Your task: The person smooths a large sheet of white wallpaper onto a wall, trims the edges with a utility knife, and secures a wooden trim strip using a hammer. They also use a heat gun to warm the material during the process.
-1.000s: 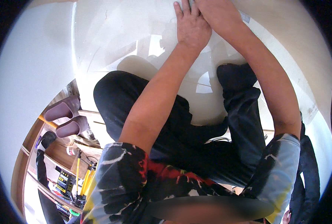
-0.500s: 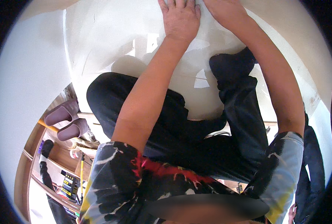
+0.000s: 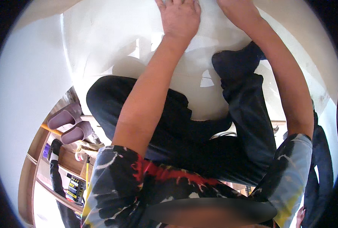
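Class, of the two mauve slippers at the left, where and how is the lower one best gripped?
Probably by the broad strap of the lower slipper. Come from the open heel end, at picture left, fingers under the strap, thumb on top: the opening faces that way, while the upper slipper lies close alongside.

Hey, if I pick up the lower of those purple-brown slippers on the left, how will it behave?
The slipper looks moulded, perhaps from foam, so it is probably light for its size. Its strap stands arched unworn, so it likely flexes without flopping. Its low, broad shape suggests sliding rather than rolling.
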### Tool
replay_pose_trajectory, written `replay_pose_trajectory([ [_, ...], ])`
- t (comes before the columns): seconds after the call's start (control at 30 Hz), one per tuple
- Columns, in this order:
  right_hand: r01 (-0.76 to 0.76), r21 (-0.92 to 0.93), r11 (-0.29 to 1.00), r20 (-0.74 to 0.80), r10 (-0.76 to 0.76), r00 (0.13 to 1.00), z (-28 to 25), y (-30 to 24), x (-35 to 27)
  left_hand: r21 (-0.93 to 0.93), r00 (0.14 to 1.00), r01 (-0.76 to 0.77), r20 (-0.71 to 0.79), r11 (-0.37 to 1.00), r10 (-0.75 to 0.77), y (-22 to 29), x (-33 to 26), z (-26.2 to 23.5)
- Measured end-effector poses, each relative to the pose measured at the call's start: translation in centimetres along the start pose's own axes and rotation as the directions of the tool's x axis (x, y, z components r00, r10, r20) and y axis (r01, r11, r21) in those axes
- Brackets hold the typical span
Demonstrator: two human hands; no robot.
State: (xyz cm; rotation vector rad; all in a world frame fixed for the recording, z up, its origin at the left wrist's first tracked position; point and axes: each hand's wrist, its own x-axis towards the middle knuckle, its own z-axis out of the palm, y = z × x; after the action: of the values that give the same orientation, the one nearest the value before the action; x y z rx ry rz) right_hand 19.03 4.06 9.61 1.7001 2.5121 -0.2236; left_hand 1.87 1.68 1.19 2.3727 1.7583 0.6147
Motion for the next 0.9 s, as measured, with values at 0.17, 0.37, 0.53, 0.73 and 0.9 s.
replay_pose_trajectory([
  [0.17, 0.049, -0.094, 0.994, -0.066, -0.055, 0.996, 1.4, 0.9, 0.0, -0.013, 1.0, -0.006, 0.003, 1.0, 0.006, 0.0, 0.2, -0.1],
  [0.37, 0.053, -0.113, 0.992, -0.105, -0.065, 0.992, 1.4, 1.8, -1.3, 0.01, 0.999, -0.002, 0.032, 1.0, 0.002, 0.1, 0.3, -0.3],
  [0.53, -0.04, -0.115, 0.993, 0.061, 0.047, 0.997, -0.2, 1.5, -1.9, 0.054, 1.0, -0.007, 0.002, 0.999, 0.007, -0.1, 0.1, 0.1],
  [0.73, -0.026, -0.174, 0.984, -0.003, 0.026, 1.0, 0.8, 3.7, -3.7, 0.031, 1.0, -0.001, 0.01, 1.0, 0.0, 0.3, 0.2, 0.1],
  [0.9, -0.138, -0.254, 0.957, 0.103, 0.169, 0.98, 0.4, 5.0, -6.4, 0.076, 1.0, -0.013, -0.018, 0.997, 0.014, -0.4, 0.2, 0.7],
])
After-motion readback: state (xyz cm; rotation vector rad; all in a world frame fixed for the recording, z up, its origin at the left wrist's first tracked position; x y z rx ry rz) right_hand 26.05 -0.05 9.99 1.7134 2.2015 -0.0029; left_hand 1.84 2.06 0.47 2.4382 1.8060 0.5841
